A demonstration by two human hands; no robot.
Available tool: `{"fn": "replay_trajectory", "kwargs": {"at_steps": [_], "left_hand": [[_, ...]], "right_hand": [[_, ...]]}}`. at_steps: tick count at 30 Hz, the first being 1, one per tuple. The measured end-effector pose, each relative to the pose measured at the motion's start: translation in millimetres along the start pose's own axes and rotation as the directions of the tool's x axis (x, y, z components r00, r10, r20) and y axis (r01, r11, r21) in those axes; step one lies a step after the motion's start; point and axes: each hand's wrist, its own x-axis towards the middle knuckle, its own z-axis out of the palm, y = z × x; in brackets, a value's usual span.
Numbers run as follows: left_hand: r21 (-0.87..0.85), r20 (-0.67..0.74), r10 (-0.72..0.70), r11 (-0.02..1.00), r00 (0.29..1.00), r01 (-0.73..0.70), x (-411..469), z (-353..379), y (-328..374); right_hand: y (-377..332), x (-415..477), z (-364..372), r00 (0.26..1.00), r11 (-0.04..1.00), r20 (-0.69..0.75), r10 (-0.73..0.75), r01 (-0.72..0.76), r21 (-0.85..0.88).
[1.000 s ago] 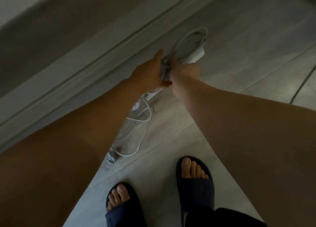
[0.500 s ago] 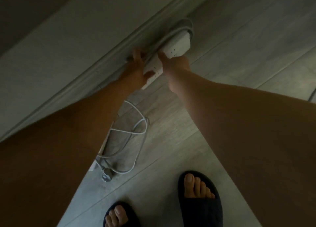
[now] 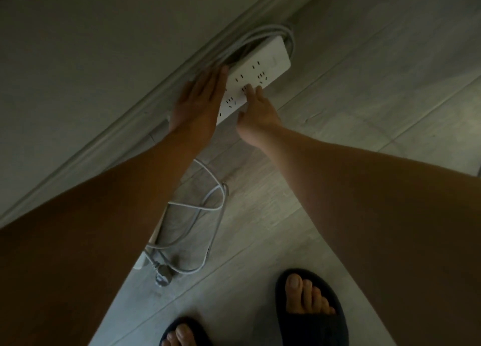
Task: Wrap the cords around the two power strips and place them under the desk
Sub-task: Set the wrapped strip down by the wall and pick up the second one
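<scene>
A white power strip (image 3: 263, 67) lies flat on the floor against the baseboard, sockets up, with its grey cord (image 3: 260, 34) coiled around its far side and end. My left hand (image 3: 199, 102) rests flat and open on the strip's near left part. My right hand (image 3: 256, 114) touches the strip's near edge with its fingertips, holding nothing. A second power strip (image 3: 153, 239), mostly hidden behind my left forearm, lies nearer to me with its cord (image 3: 208, 207) in loose loops and its plug (image 3: 162, 278) on the floor.
A pale baseboard (image 3: 125, 127) runs diagonally along the wall from lower left to upper right. The floor (image 3: 364, 85) is grey wood-look planks. My two feet in dark slippers (image 3: 312, 309) stand at the bottom of the view.
The wrapped strip went from being held in both hands to lying flat against the baseboard. Both hands have opened; the left now lies flat on it.
</scene>
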Motion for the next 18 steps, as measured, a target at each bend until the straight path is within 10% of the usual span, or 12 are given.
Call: {"fn": "replay_trajectory", "kwargs": {"at_steps": [9,18], "left_hand": [[-0.093,0.267,-0.01,0.995,0.964,0.036,18,11,4],[-0.326,-0.029,0.084,0.941,0.996,-0.089,-29,-25,-11]], "right_hand": [[3,15,1,0.999,0.936,0.047,-0.023,0.038,-0.349],[-10,-5,10,0.994,0.884,-0.088,-0.064,0.016,-0.468]]}}
